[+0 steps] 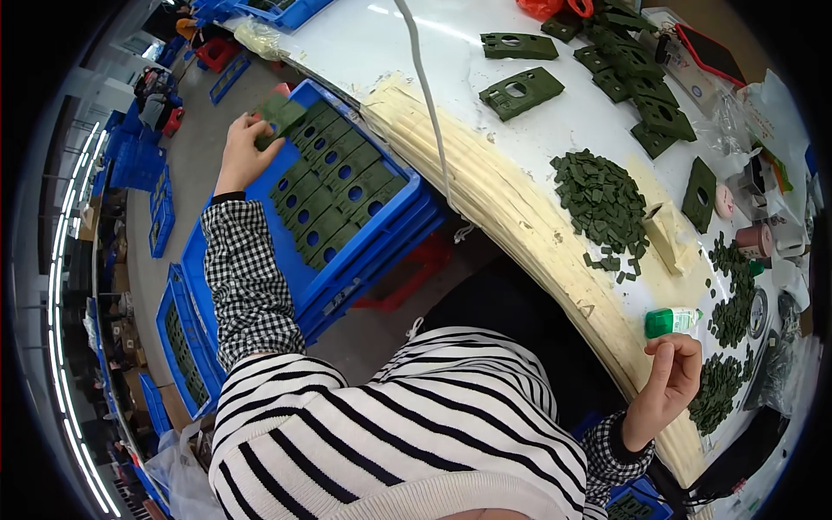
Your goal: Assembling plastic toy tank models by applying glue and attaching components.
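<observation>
Pinched in the left hand (247,147), toward ten o'clock: a dark green, flat, plastic-looking part (282,111), raised at the far-left end of a blue rectangular plastic tray (297,276). Laid in that tray: neat rows of dark green plates (344,149), pierced by round holes. Toward four o'clock, with fingers curled toward the thumb: the right hand (667,381), just beside a small green-and-white bottle (662,323) lying on its side; unclear whether gripping anything. Spread over the white table (468,104): two dark green rectangular pieces with oval holes (539,90) at one o'clock, an overlapping dark green heap (637,76) near two, a mound of small dark green chips (598,201) between two and three.
</observation>
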`<state>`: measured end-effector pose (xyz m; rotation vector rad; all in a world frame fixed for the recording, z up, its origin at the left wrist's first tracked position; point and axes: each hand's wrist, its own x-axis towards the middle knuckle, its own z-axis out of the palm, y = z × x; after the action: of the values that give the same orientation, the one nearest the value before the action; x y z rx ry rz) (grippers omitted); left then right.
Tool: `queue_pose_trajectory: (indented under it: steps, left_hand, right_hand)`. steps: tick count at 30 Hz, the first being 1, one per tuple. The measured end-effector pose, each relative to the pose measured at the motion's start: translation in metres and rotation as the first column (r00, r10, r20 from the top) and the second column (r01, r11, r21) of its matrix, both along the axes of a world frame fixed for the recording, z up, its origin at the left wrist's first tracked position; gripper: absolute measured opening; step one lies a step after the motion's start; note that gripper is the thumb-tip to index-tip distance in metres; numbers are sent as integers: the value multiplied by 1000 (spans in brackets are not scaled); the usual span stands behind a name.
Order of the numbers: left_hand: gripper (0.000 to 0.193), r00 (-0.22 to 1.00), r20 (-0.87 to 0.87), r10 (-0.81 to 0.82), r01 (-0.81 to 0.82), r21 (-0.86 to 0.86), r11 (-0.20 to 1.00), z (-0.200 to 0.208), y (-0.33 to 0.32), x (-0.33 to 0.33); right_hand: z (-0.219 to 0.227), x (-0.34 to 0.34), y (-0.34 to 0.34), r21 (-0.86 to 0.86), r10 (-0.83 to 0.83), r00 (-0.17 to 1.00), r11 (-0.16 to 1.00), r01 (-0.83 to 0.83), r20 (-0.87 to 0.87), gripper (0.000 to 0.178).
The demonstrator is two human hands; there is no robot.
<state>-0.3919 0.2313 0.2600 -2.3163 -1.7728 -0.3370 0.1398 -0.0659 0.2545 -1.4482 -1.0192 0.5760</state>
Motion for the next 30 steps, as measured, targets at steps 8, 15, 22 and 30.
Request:
queue_pose_trajectory:
  steps: [8, 15, 22, 30]
  left_hand:
    - [27, 982, -57, 181, -189, -256, 948, -52, -18, -72]
    - [32, 979, -104, 173, -196, -292, 936, -67, -12, -82]
    - [45, 965, -122, 231, -261, -463, 847, -76, 6, -97]
    - [41, 964, 87, 252, -211, -328, 921, -75, 3, -87]
  right_hand:
    - [6, -21, 12, -14, 69, 998, 998, -69, 9, 4]
    - [9, -28, 11, -49, 72, 996, 996, -69, 43, 3]
    - [10, -33, 11, -53, 85, 996, 995, -83, 23, 4]
    - [10, -34, 8, -65, 88, 996, 994, -86, 15, 4]
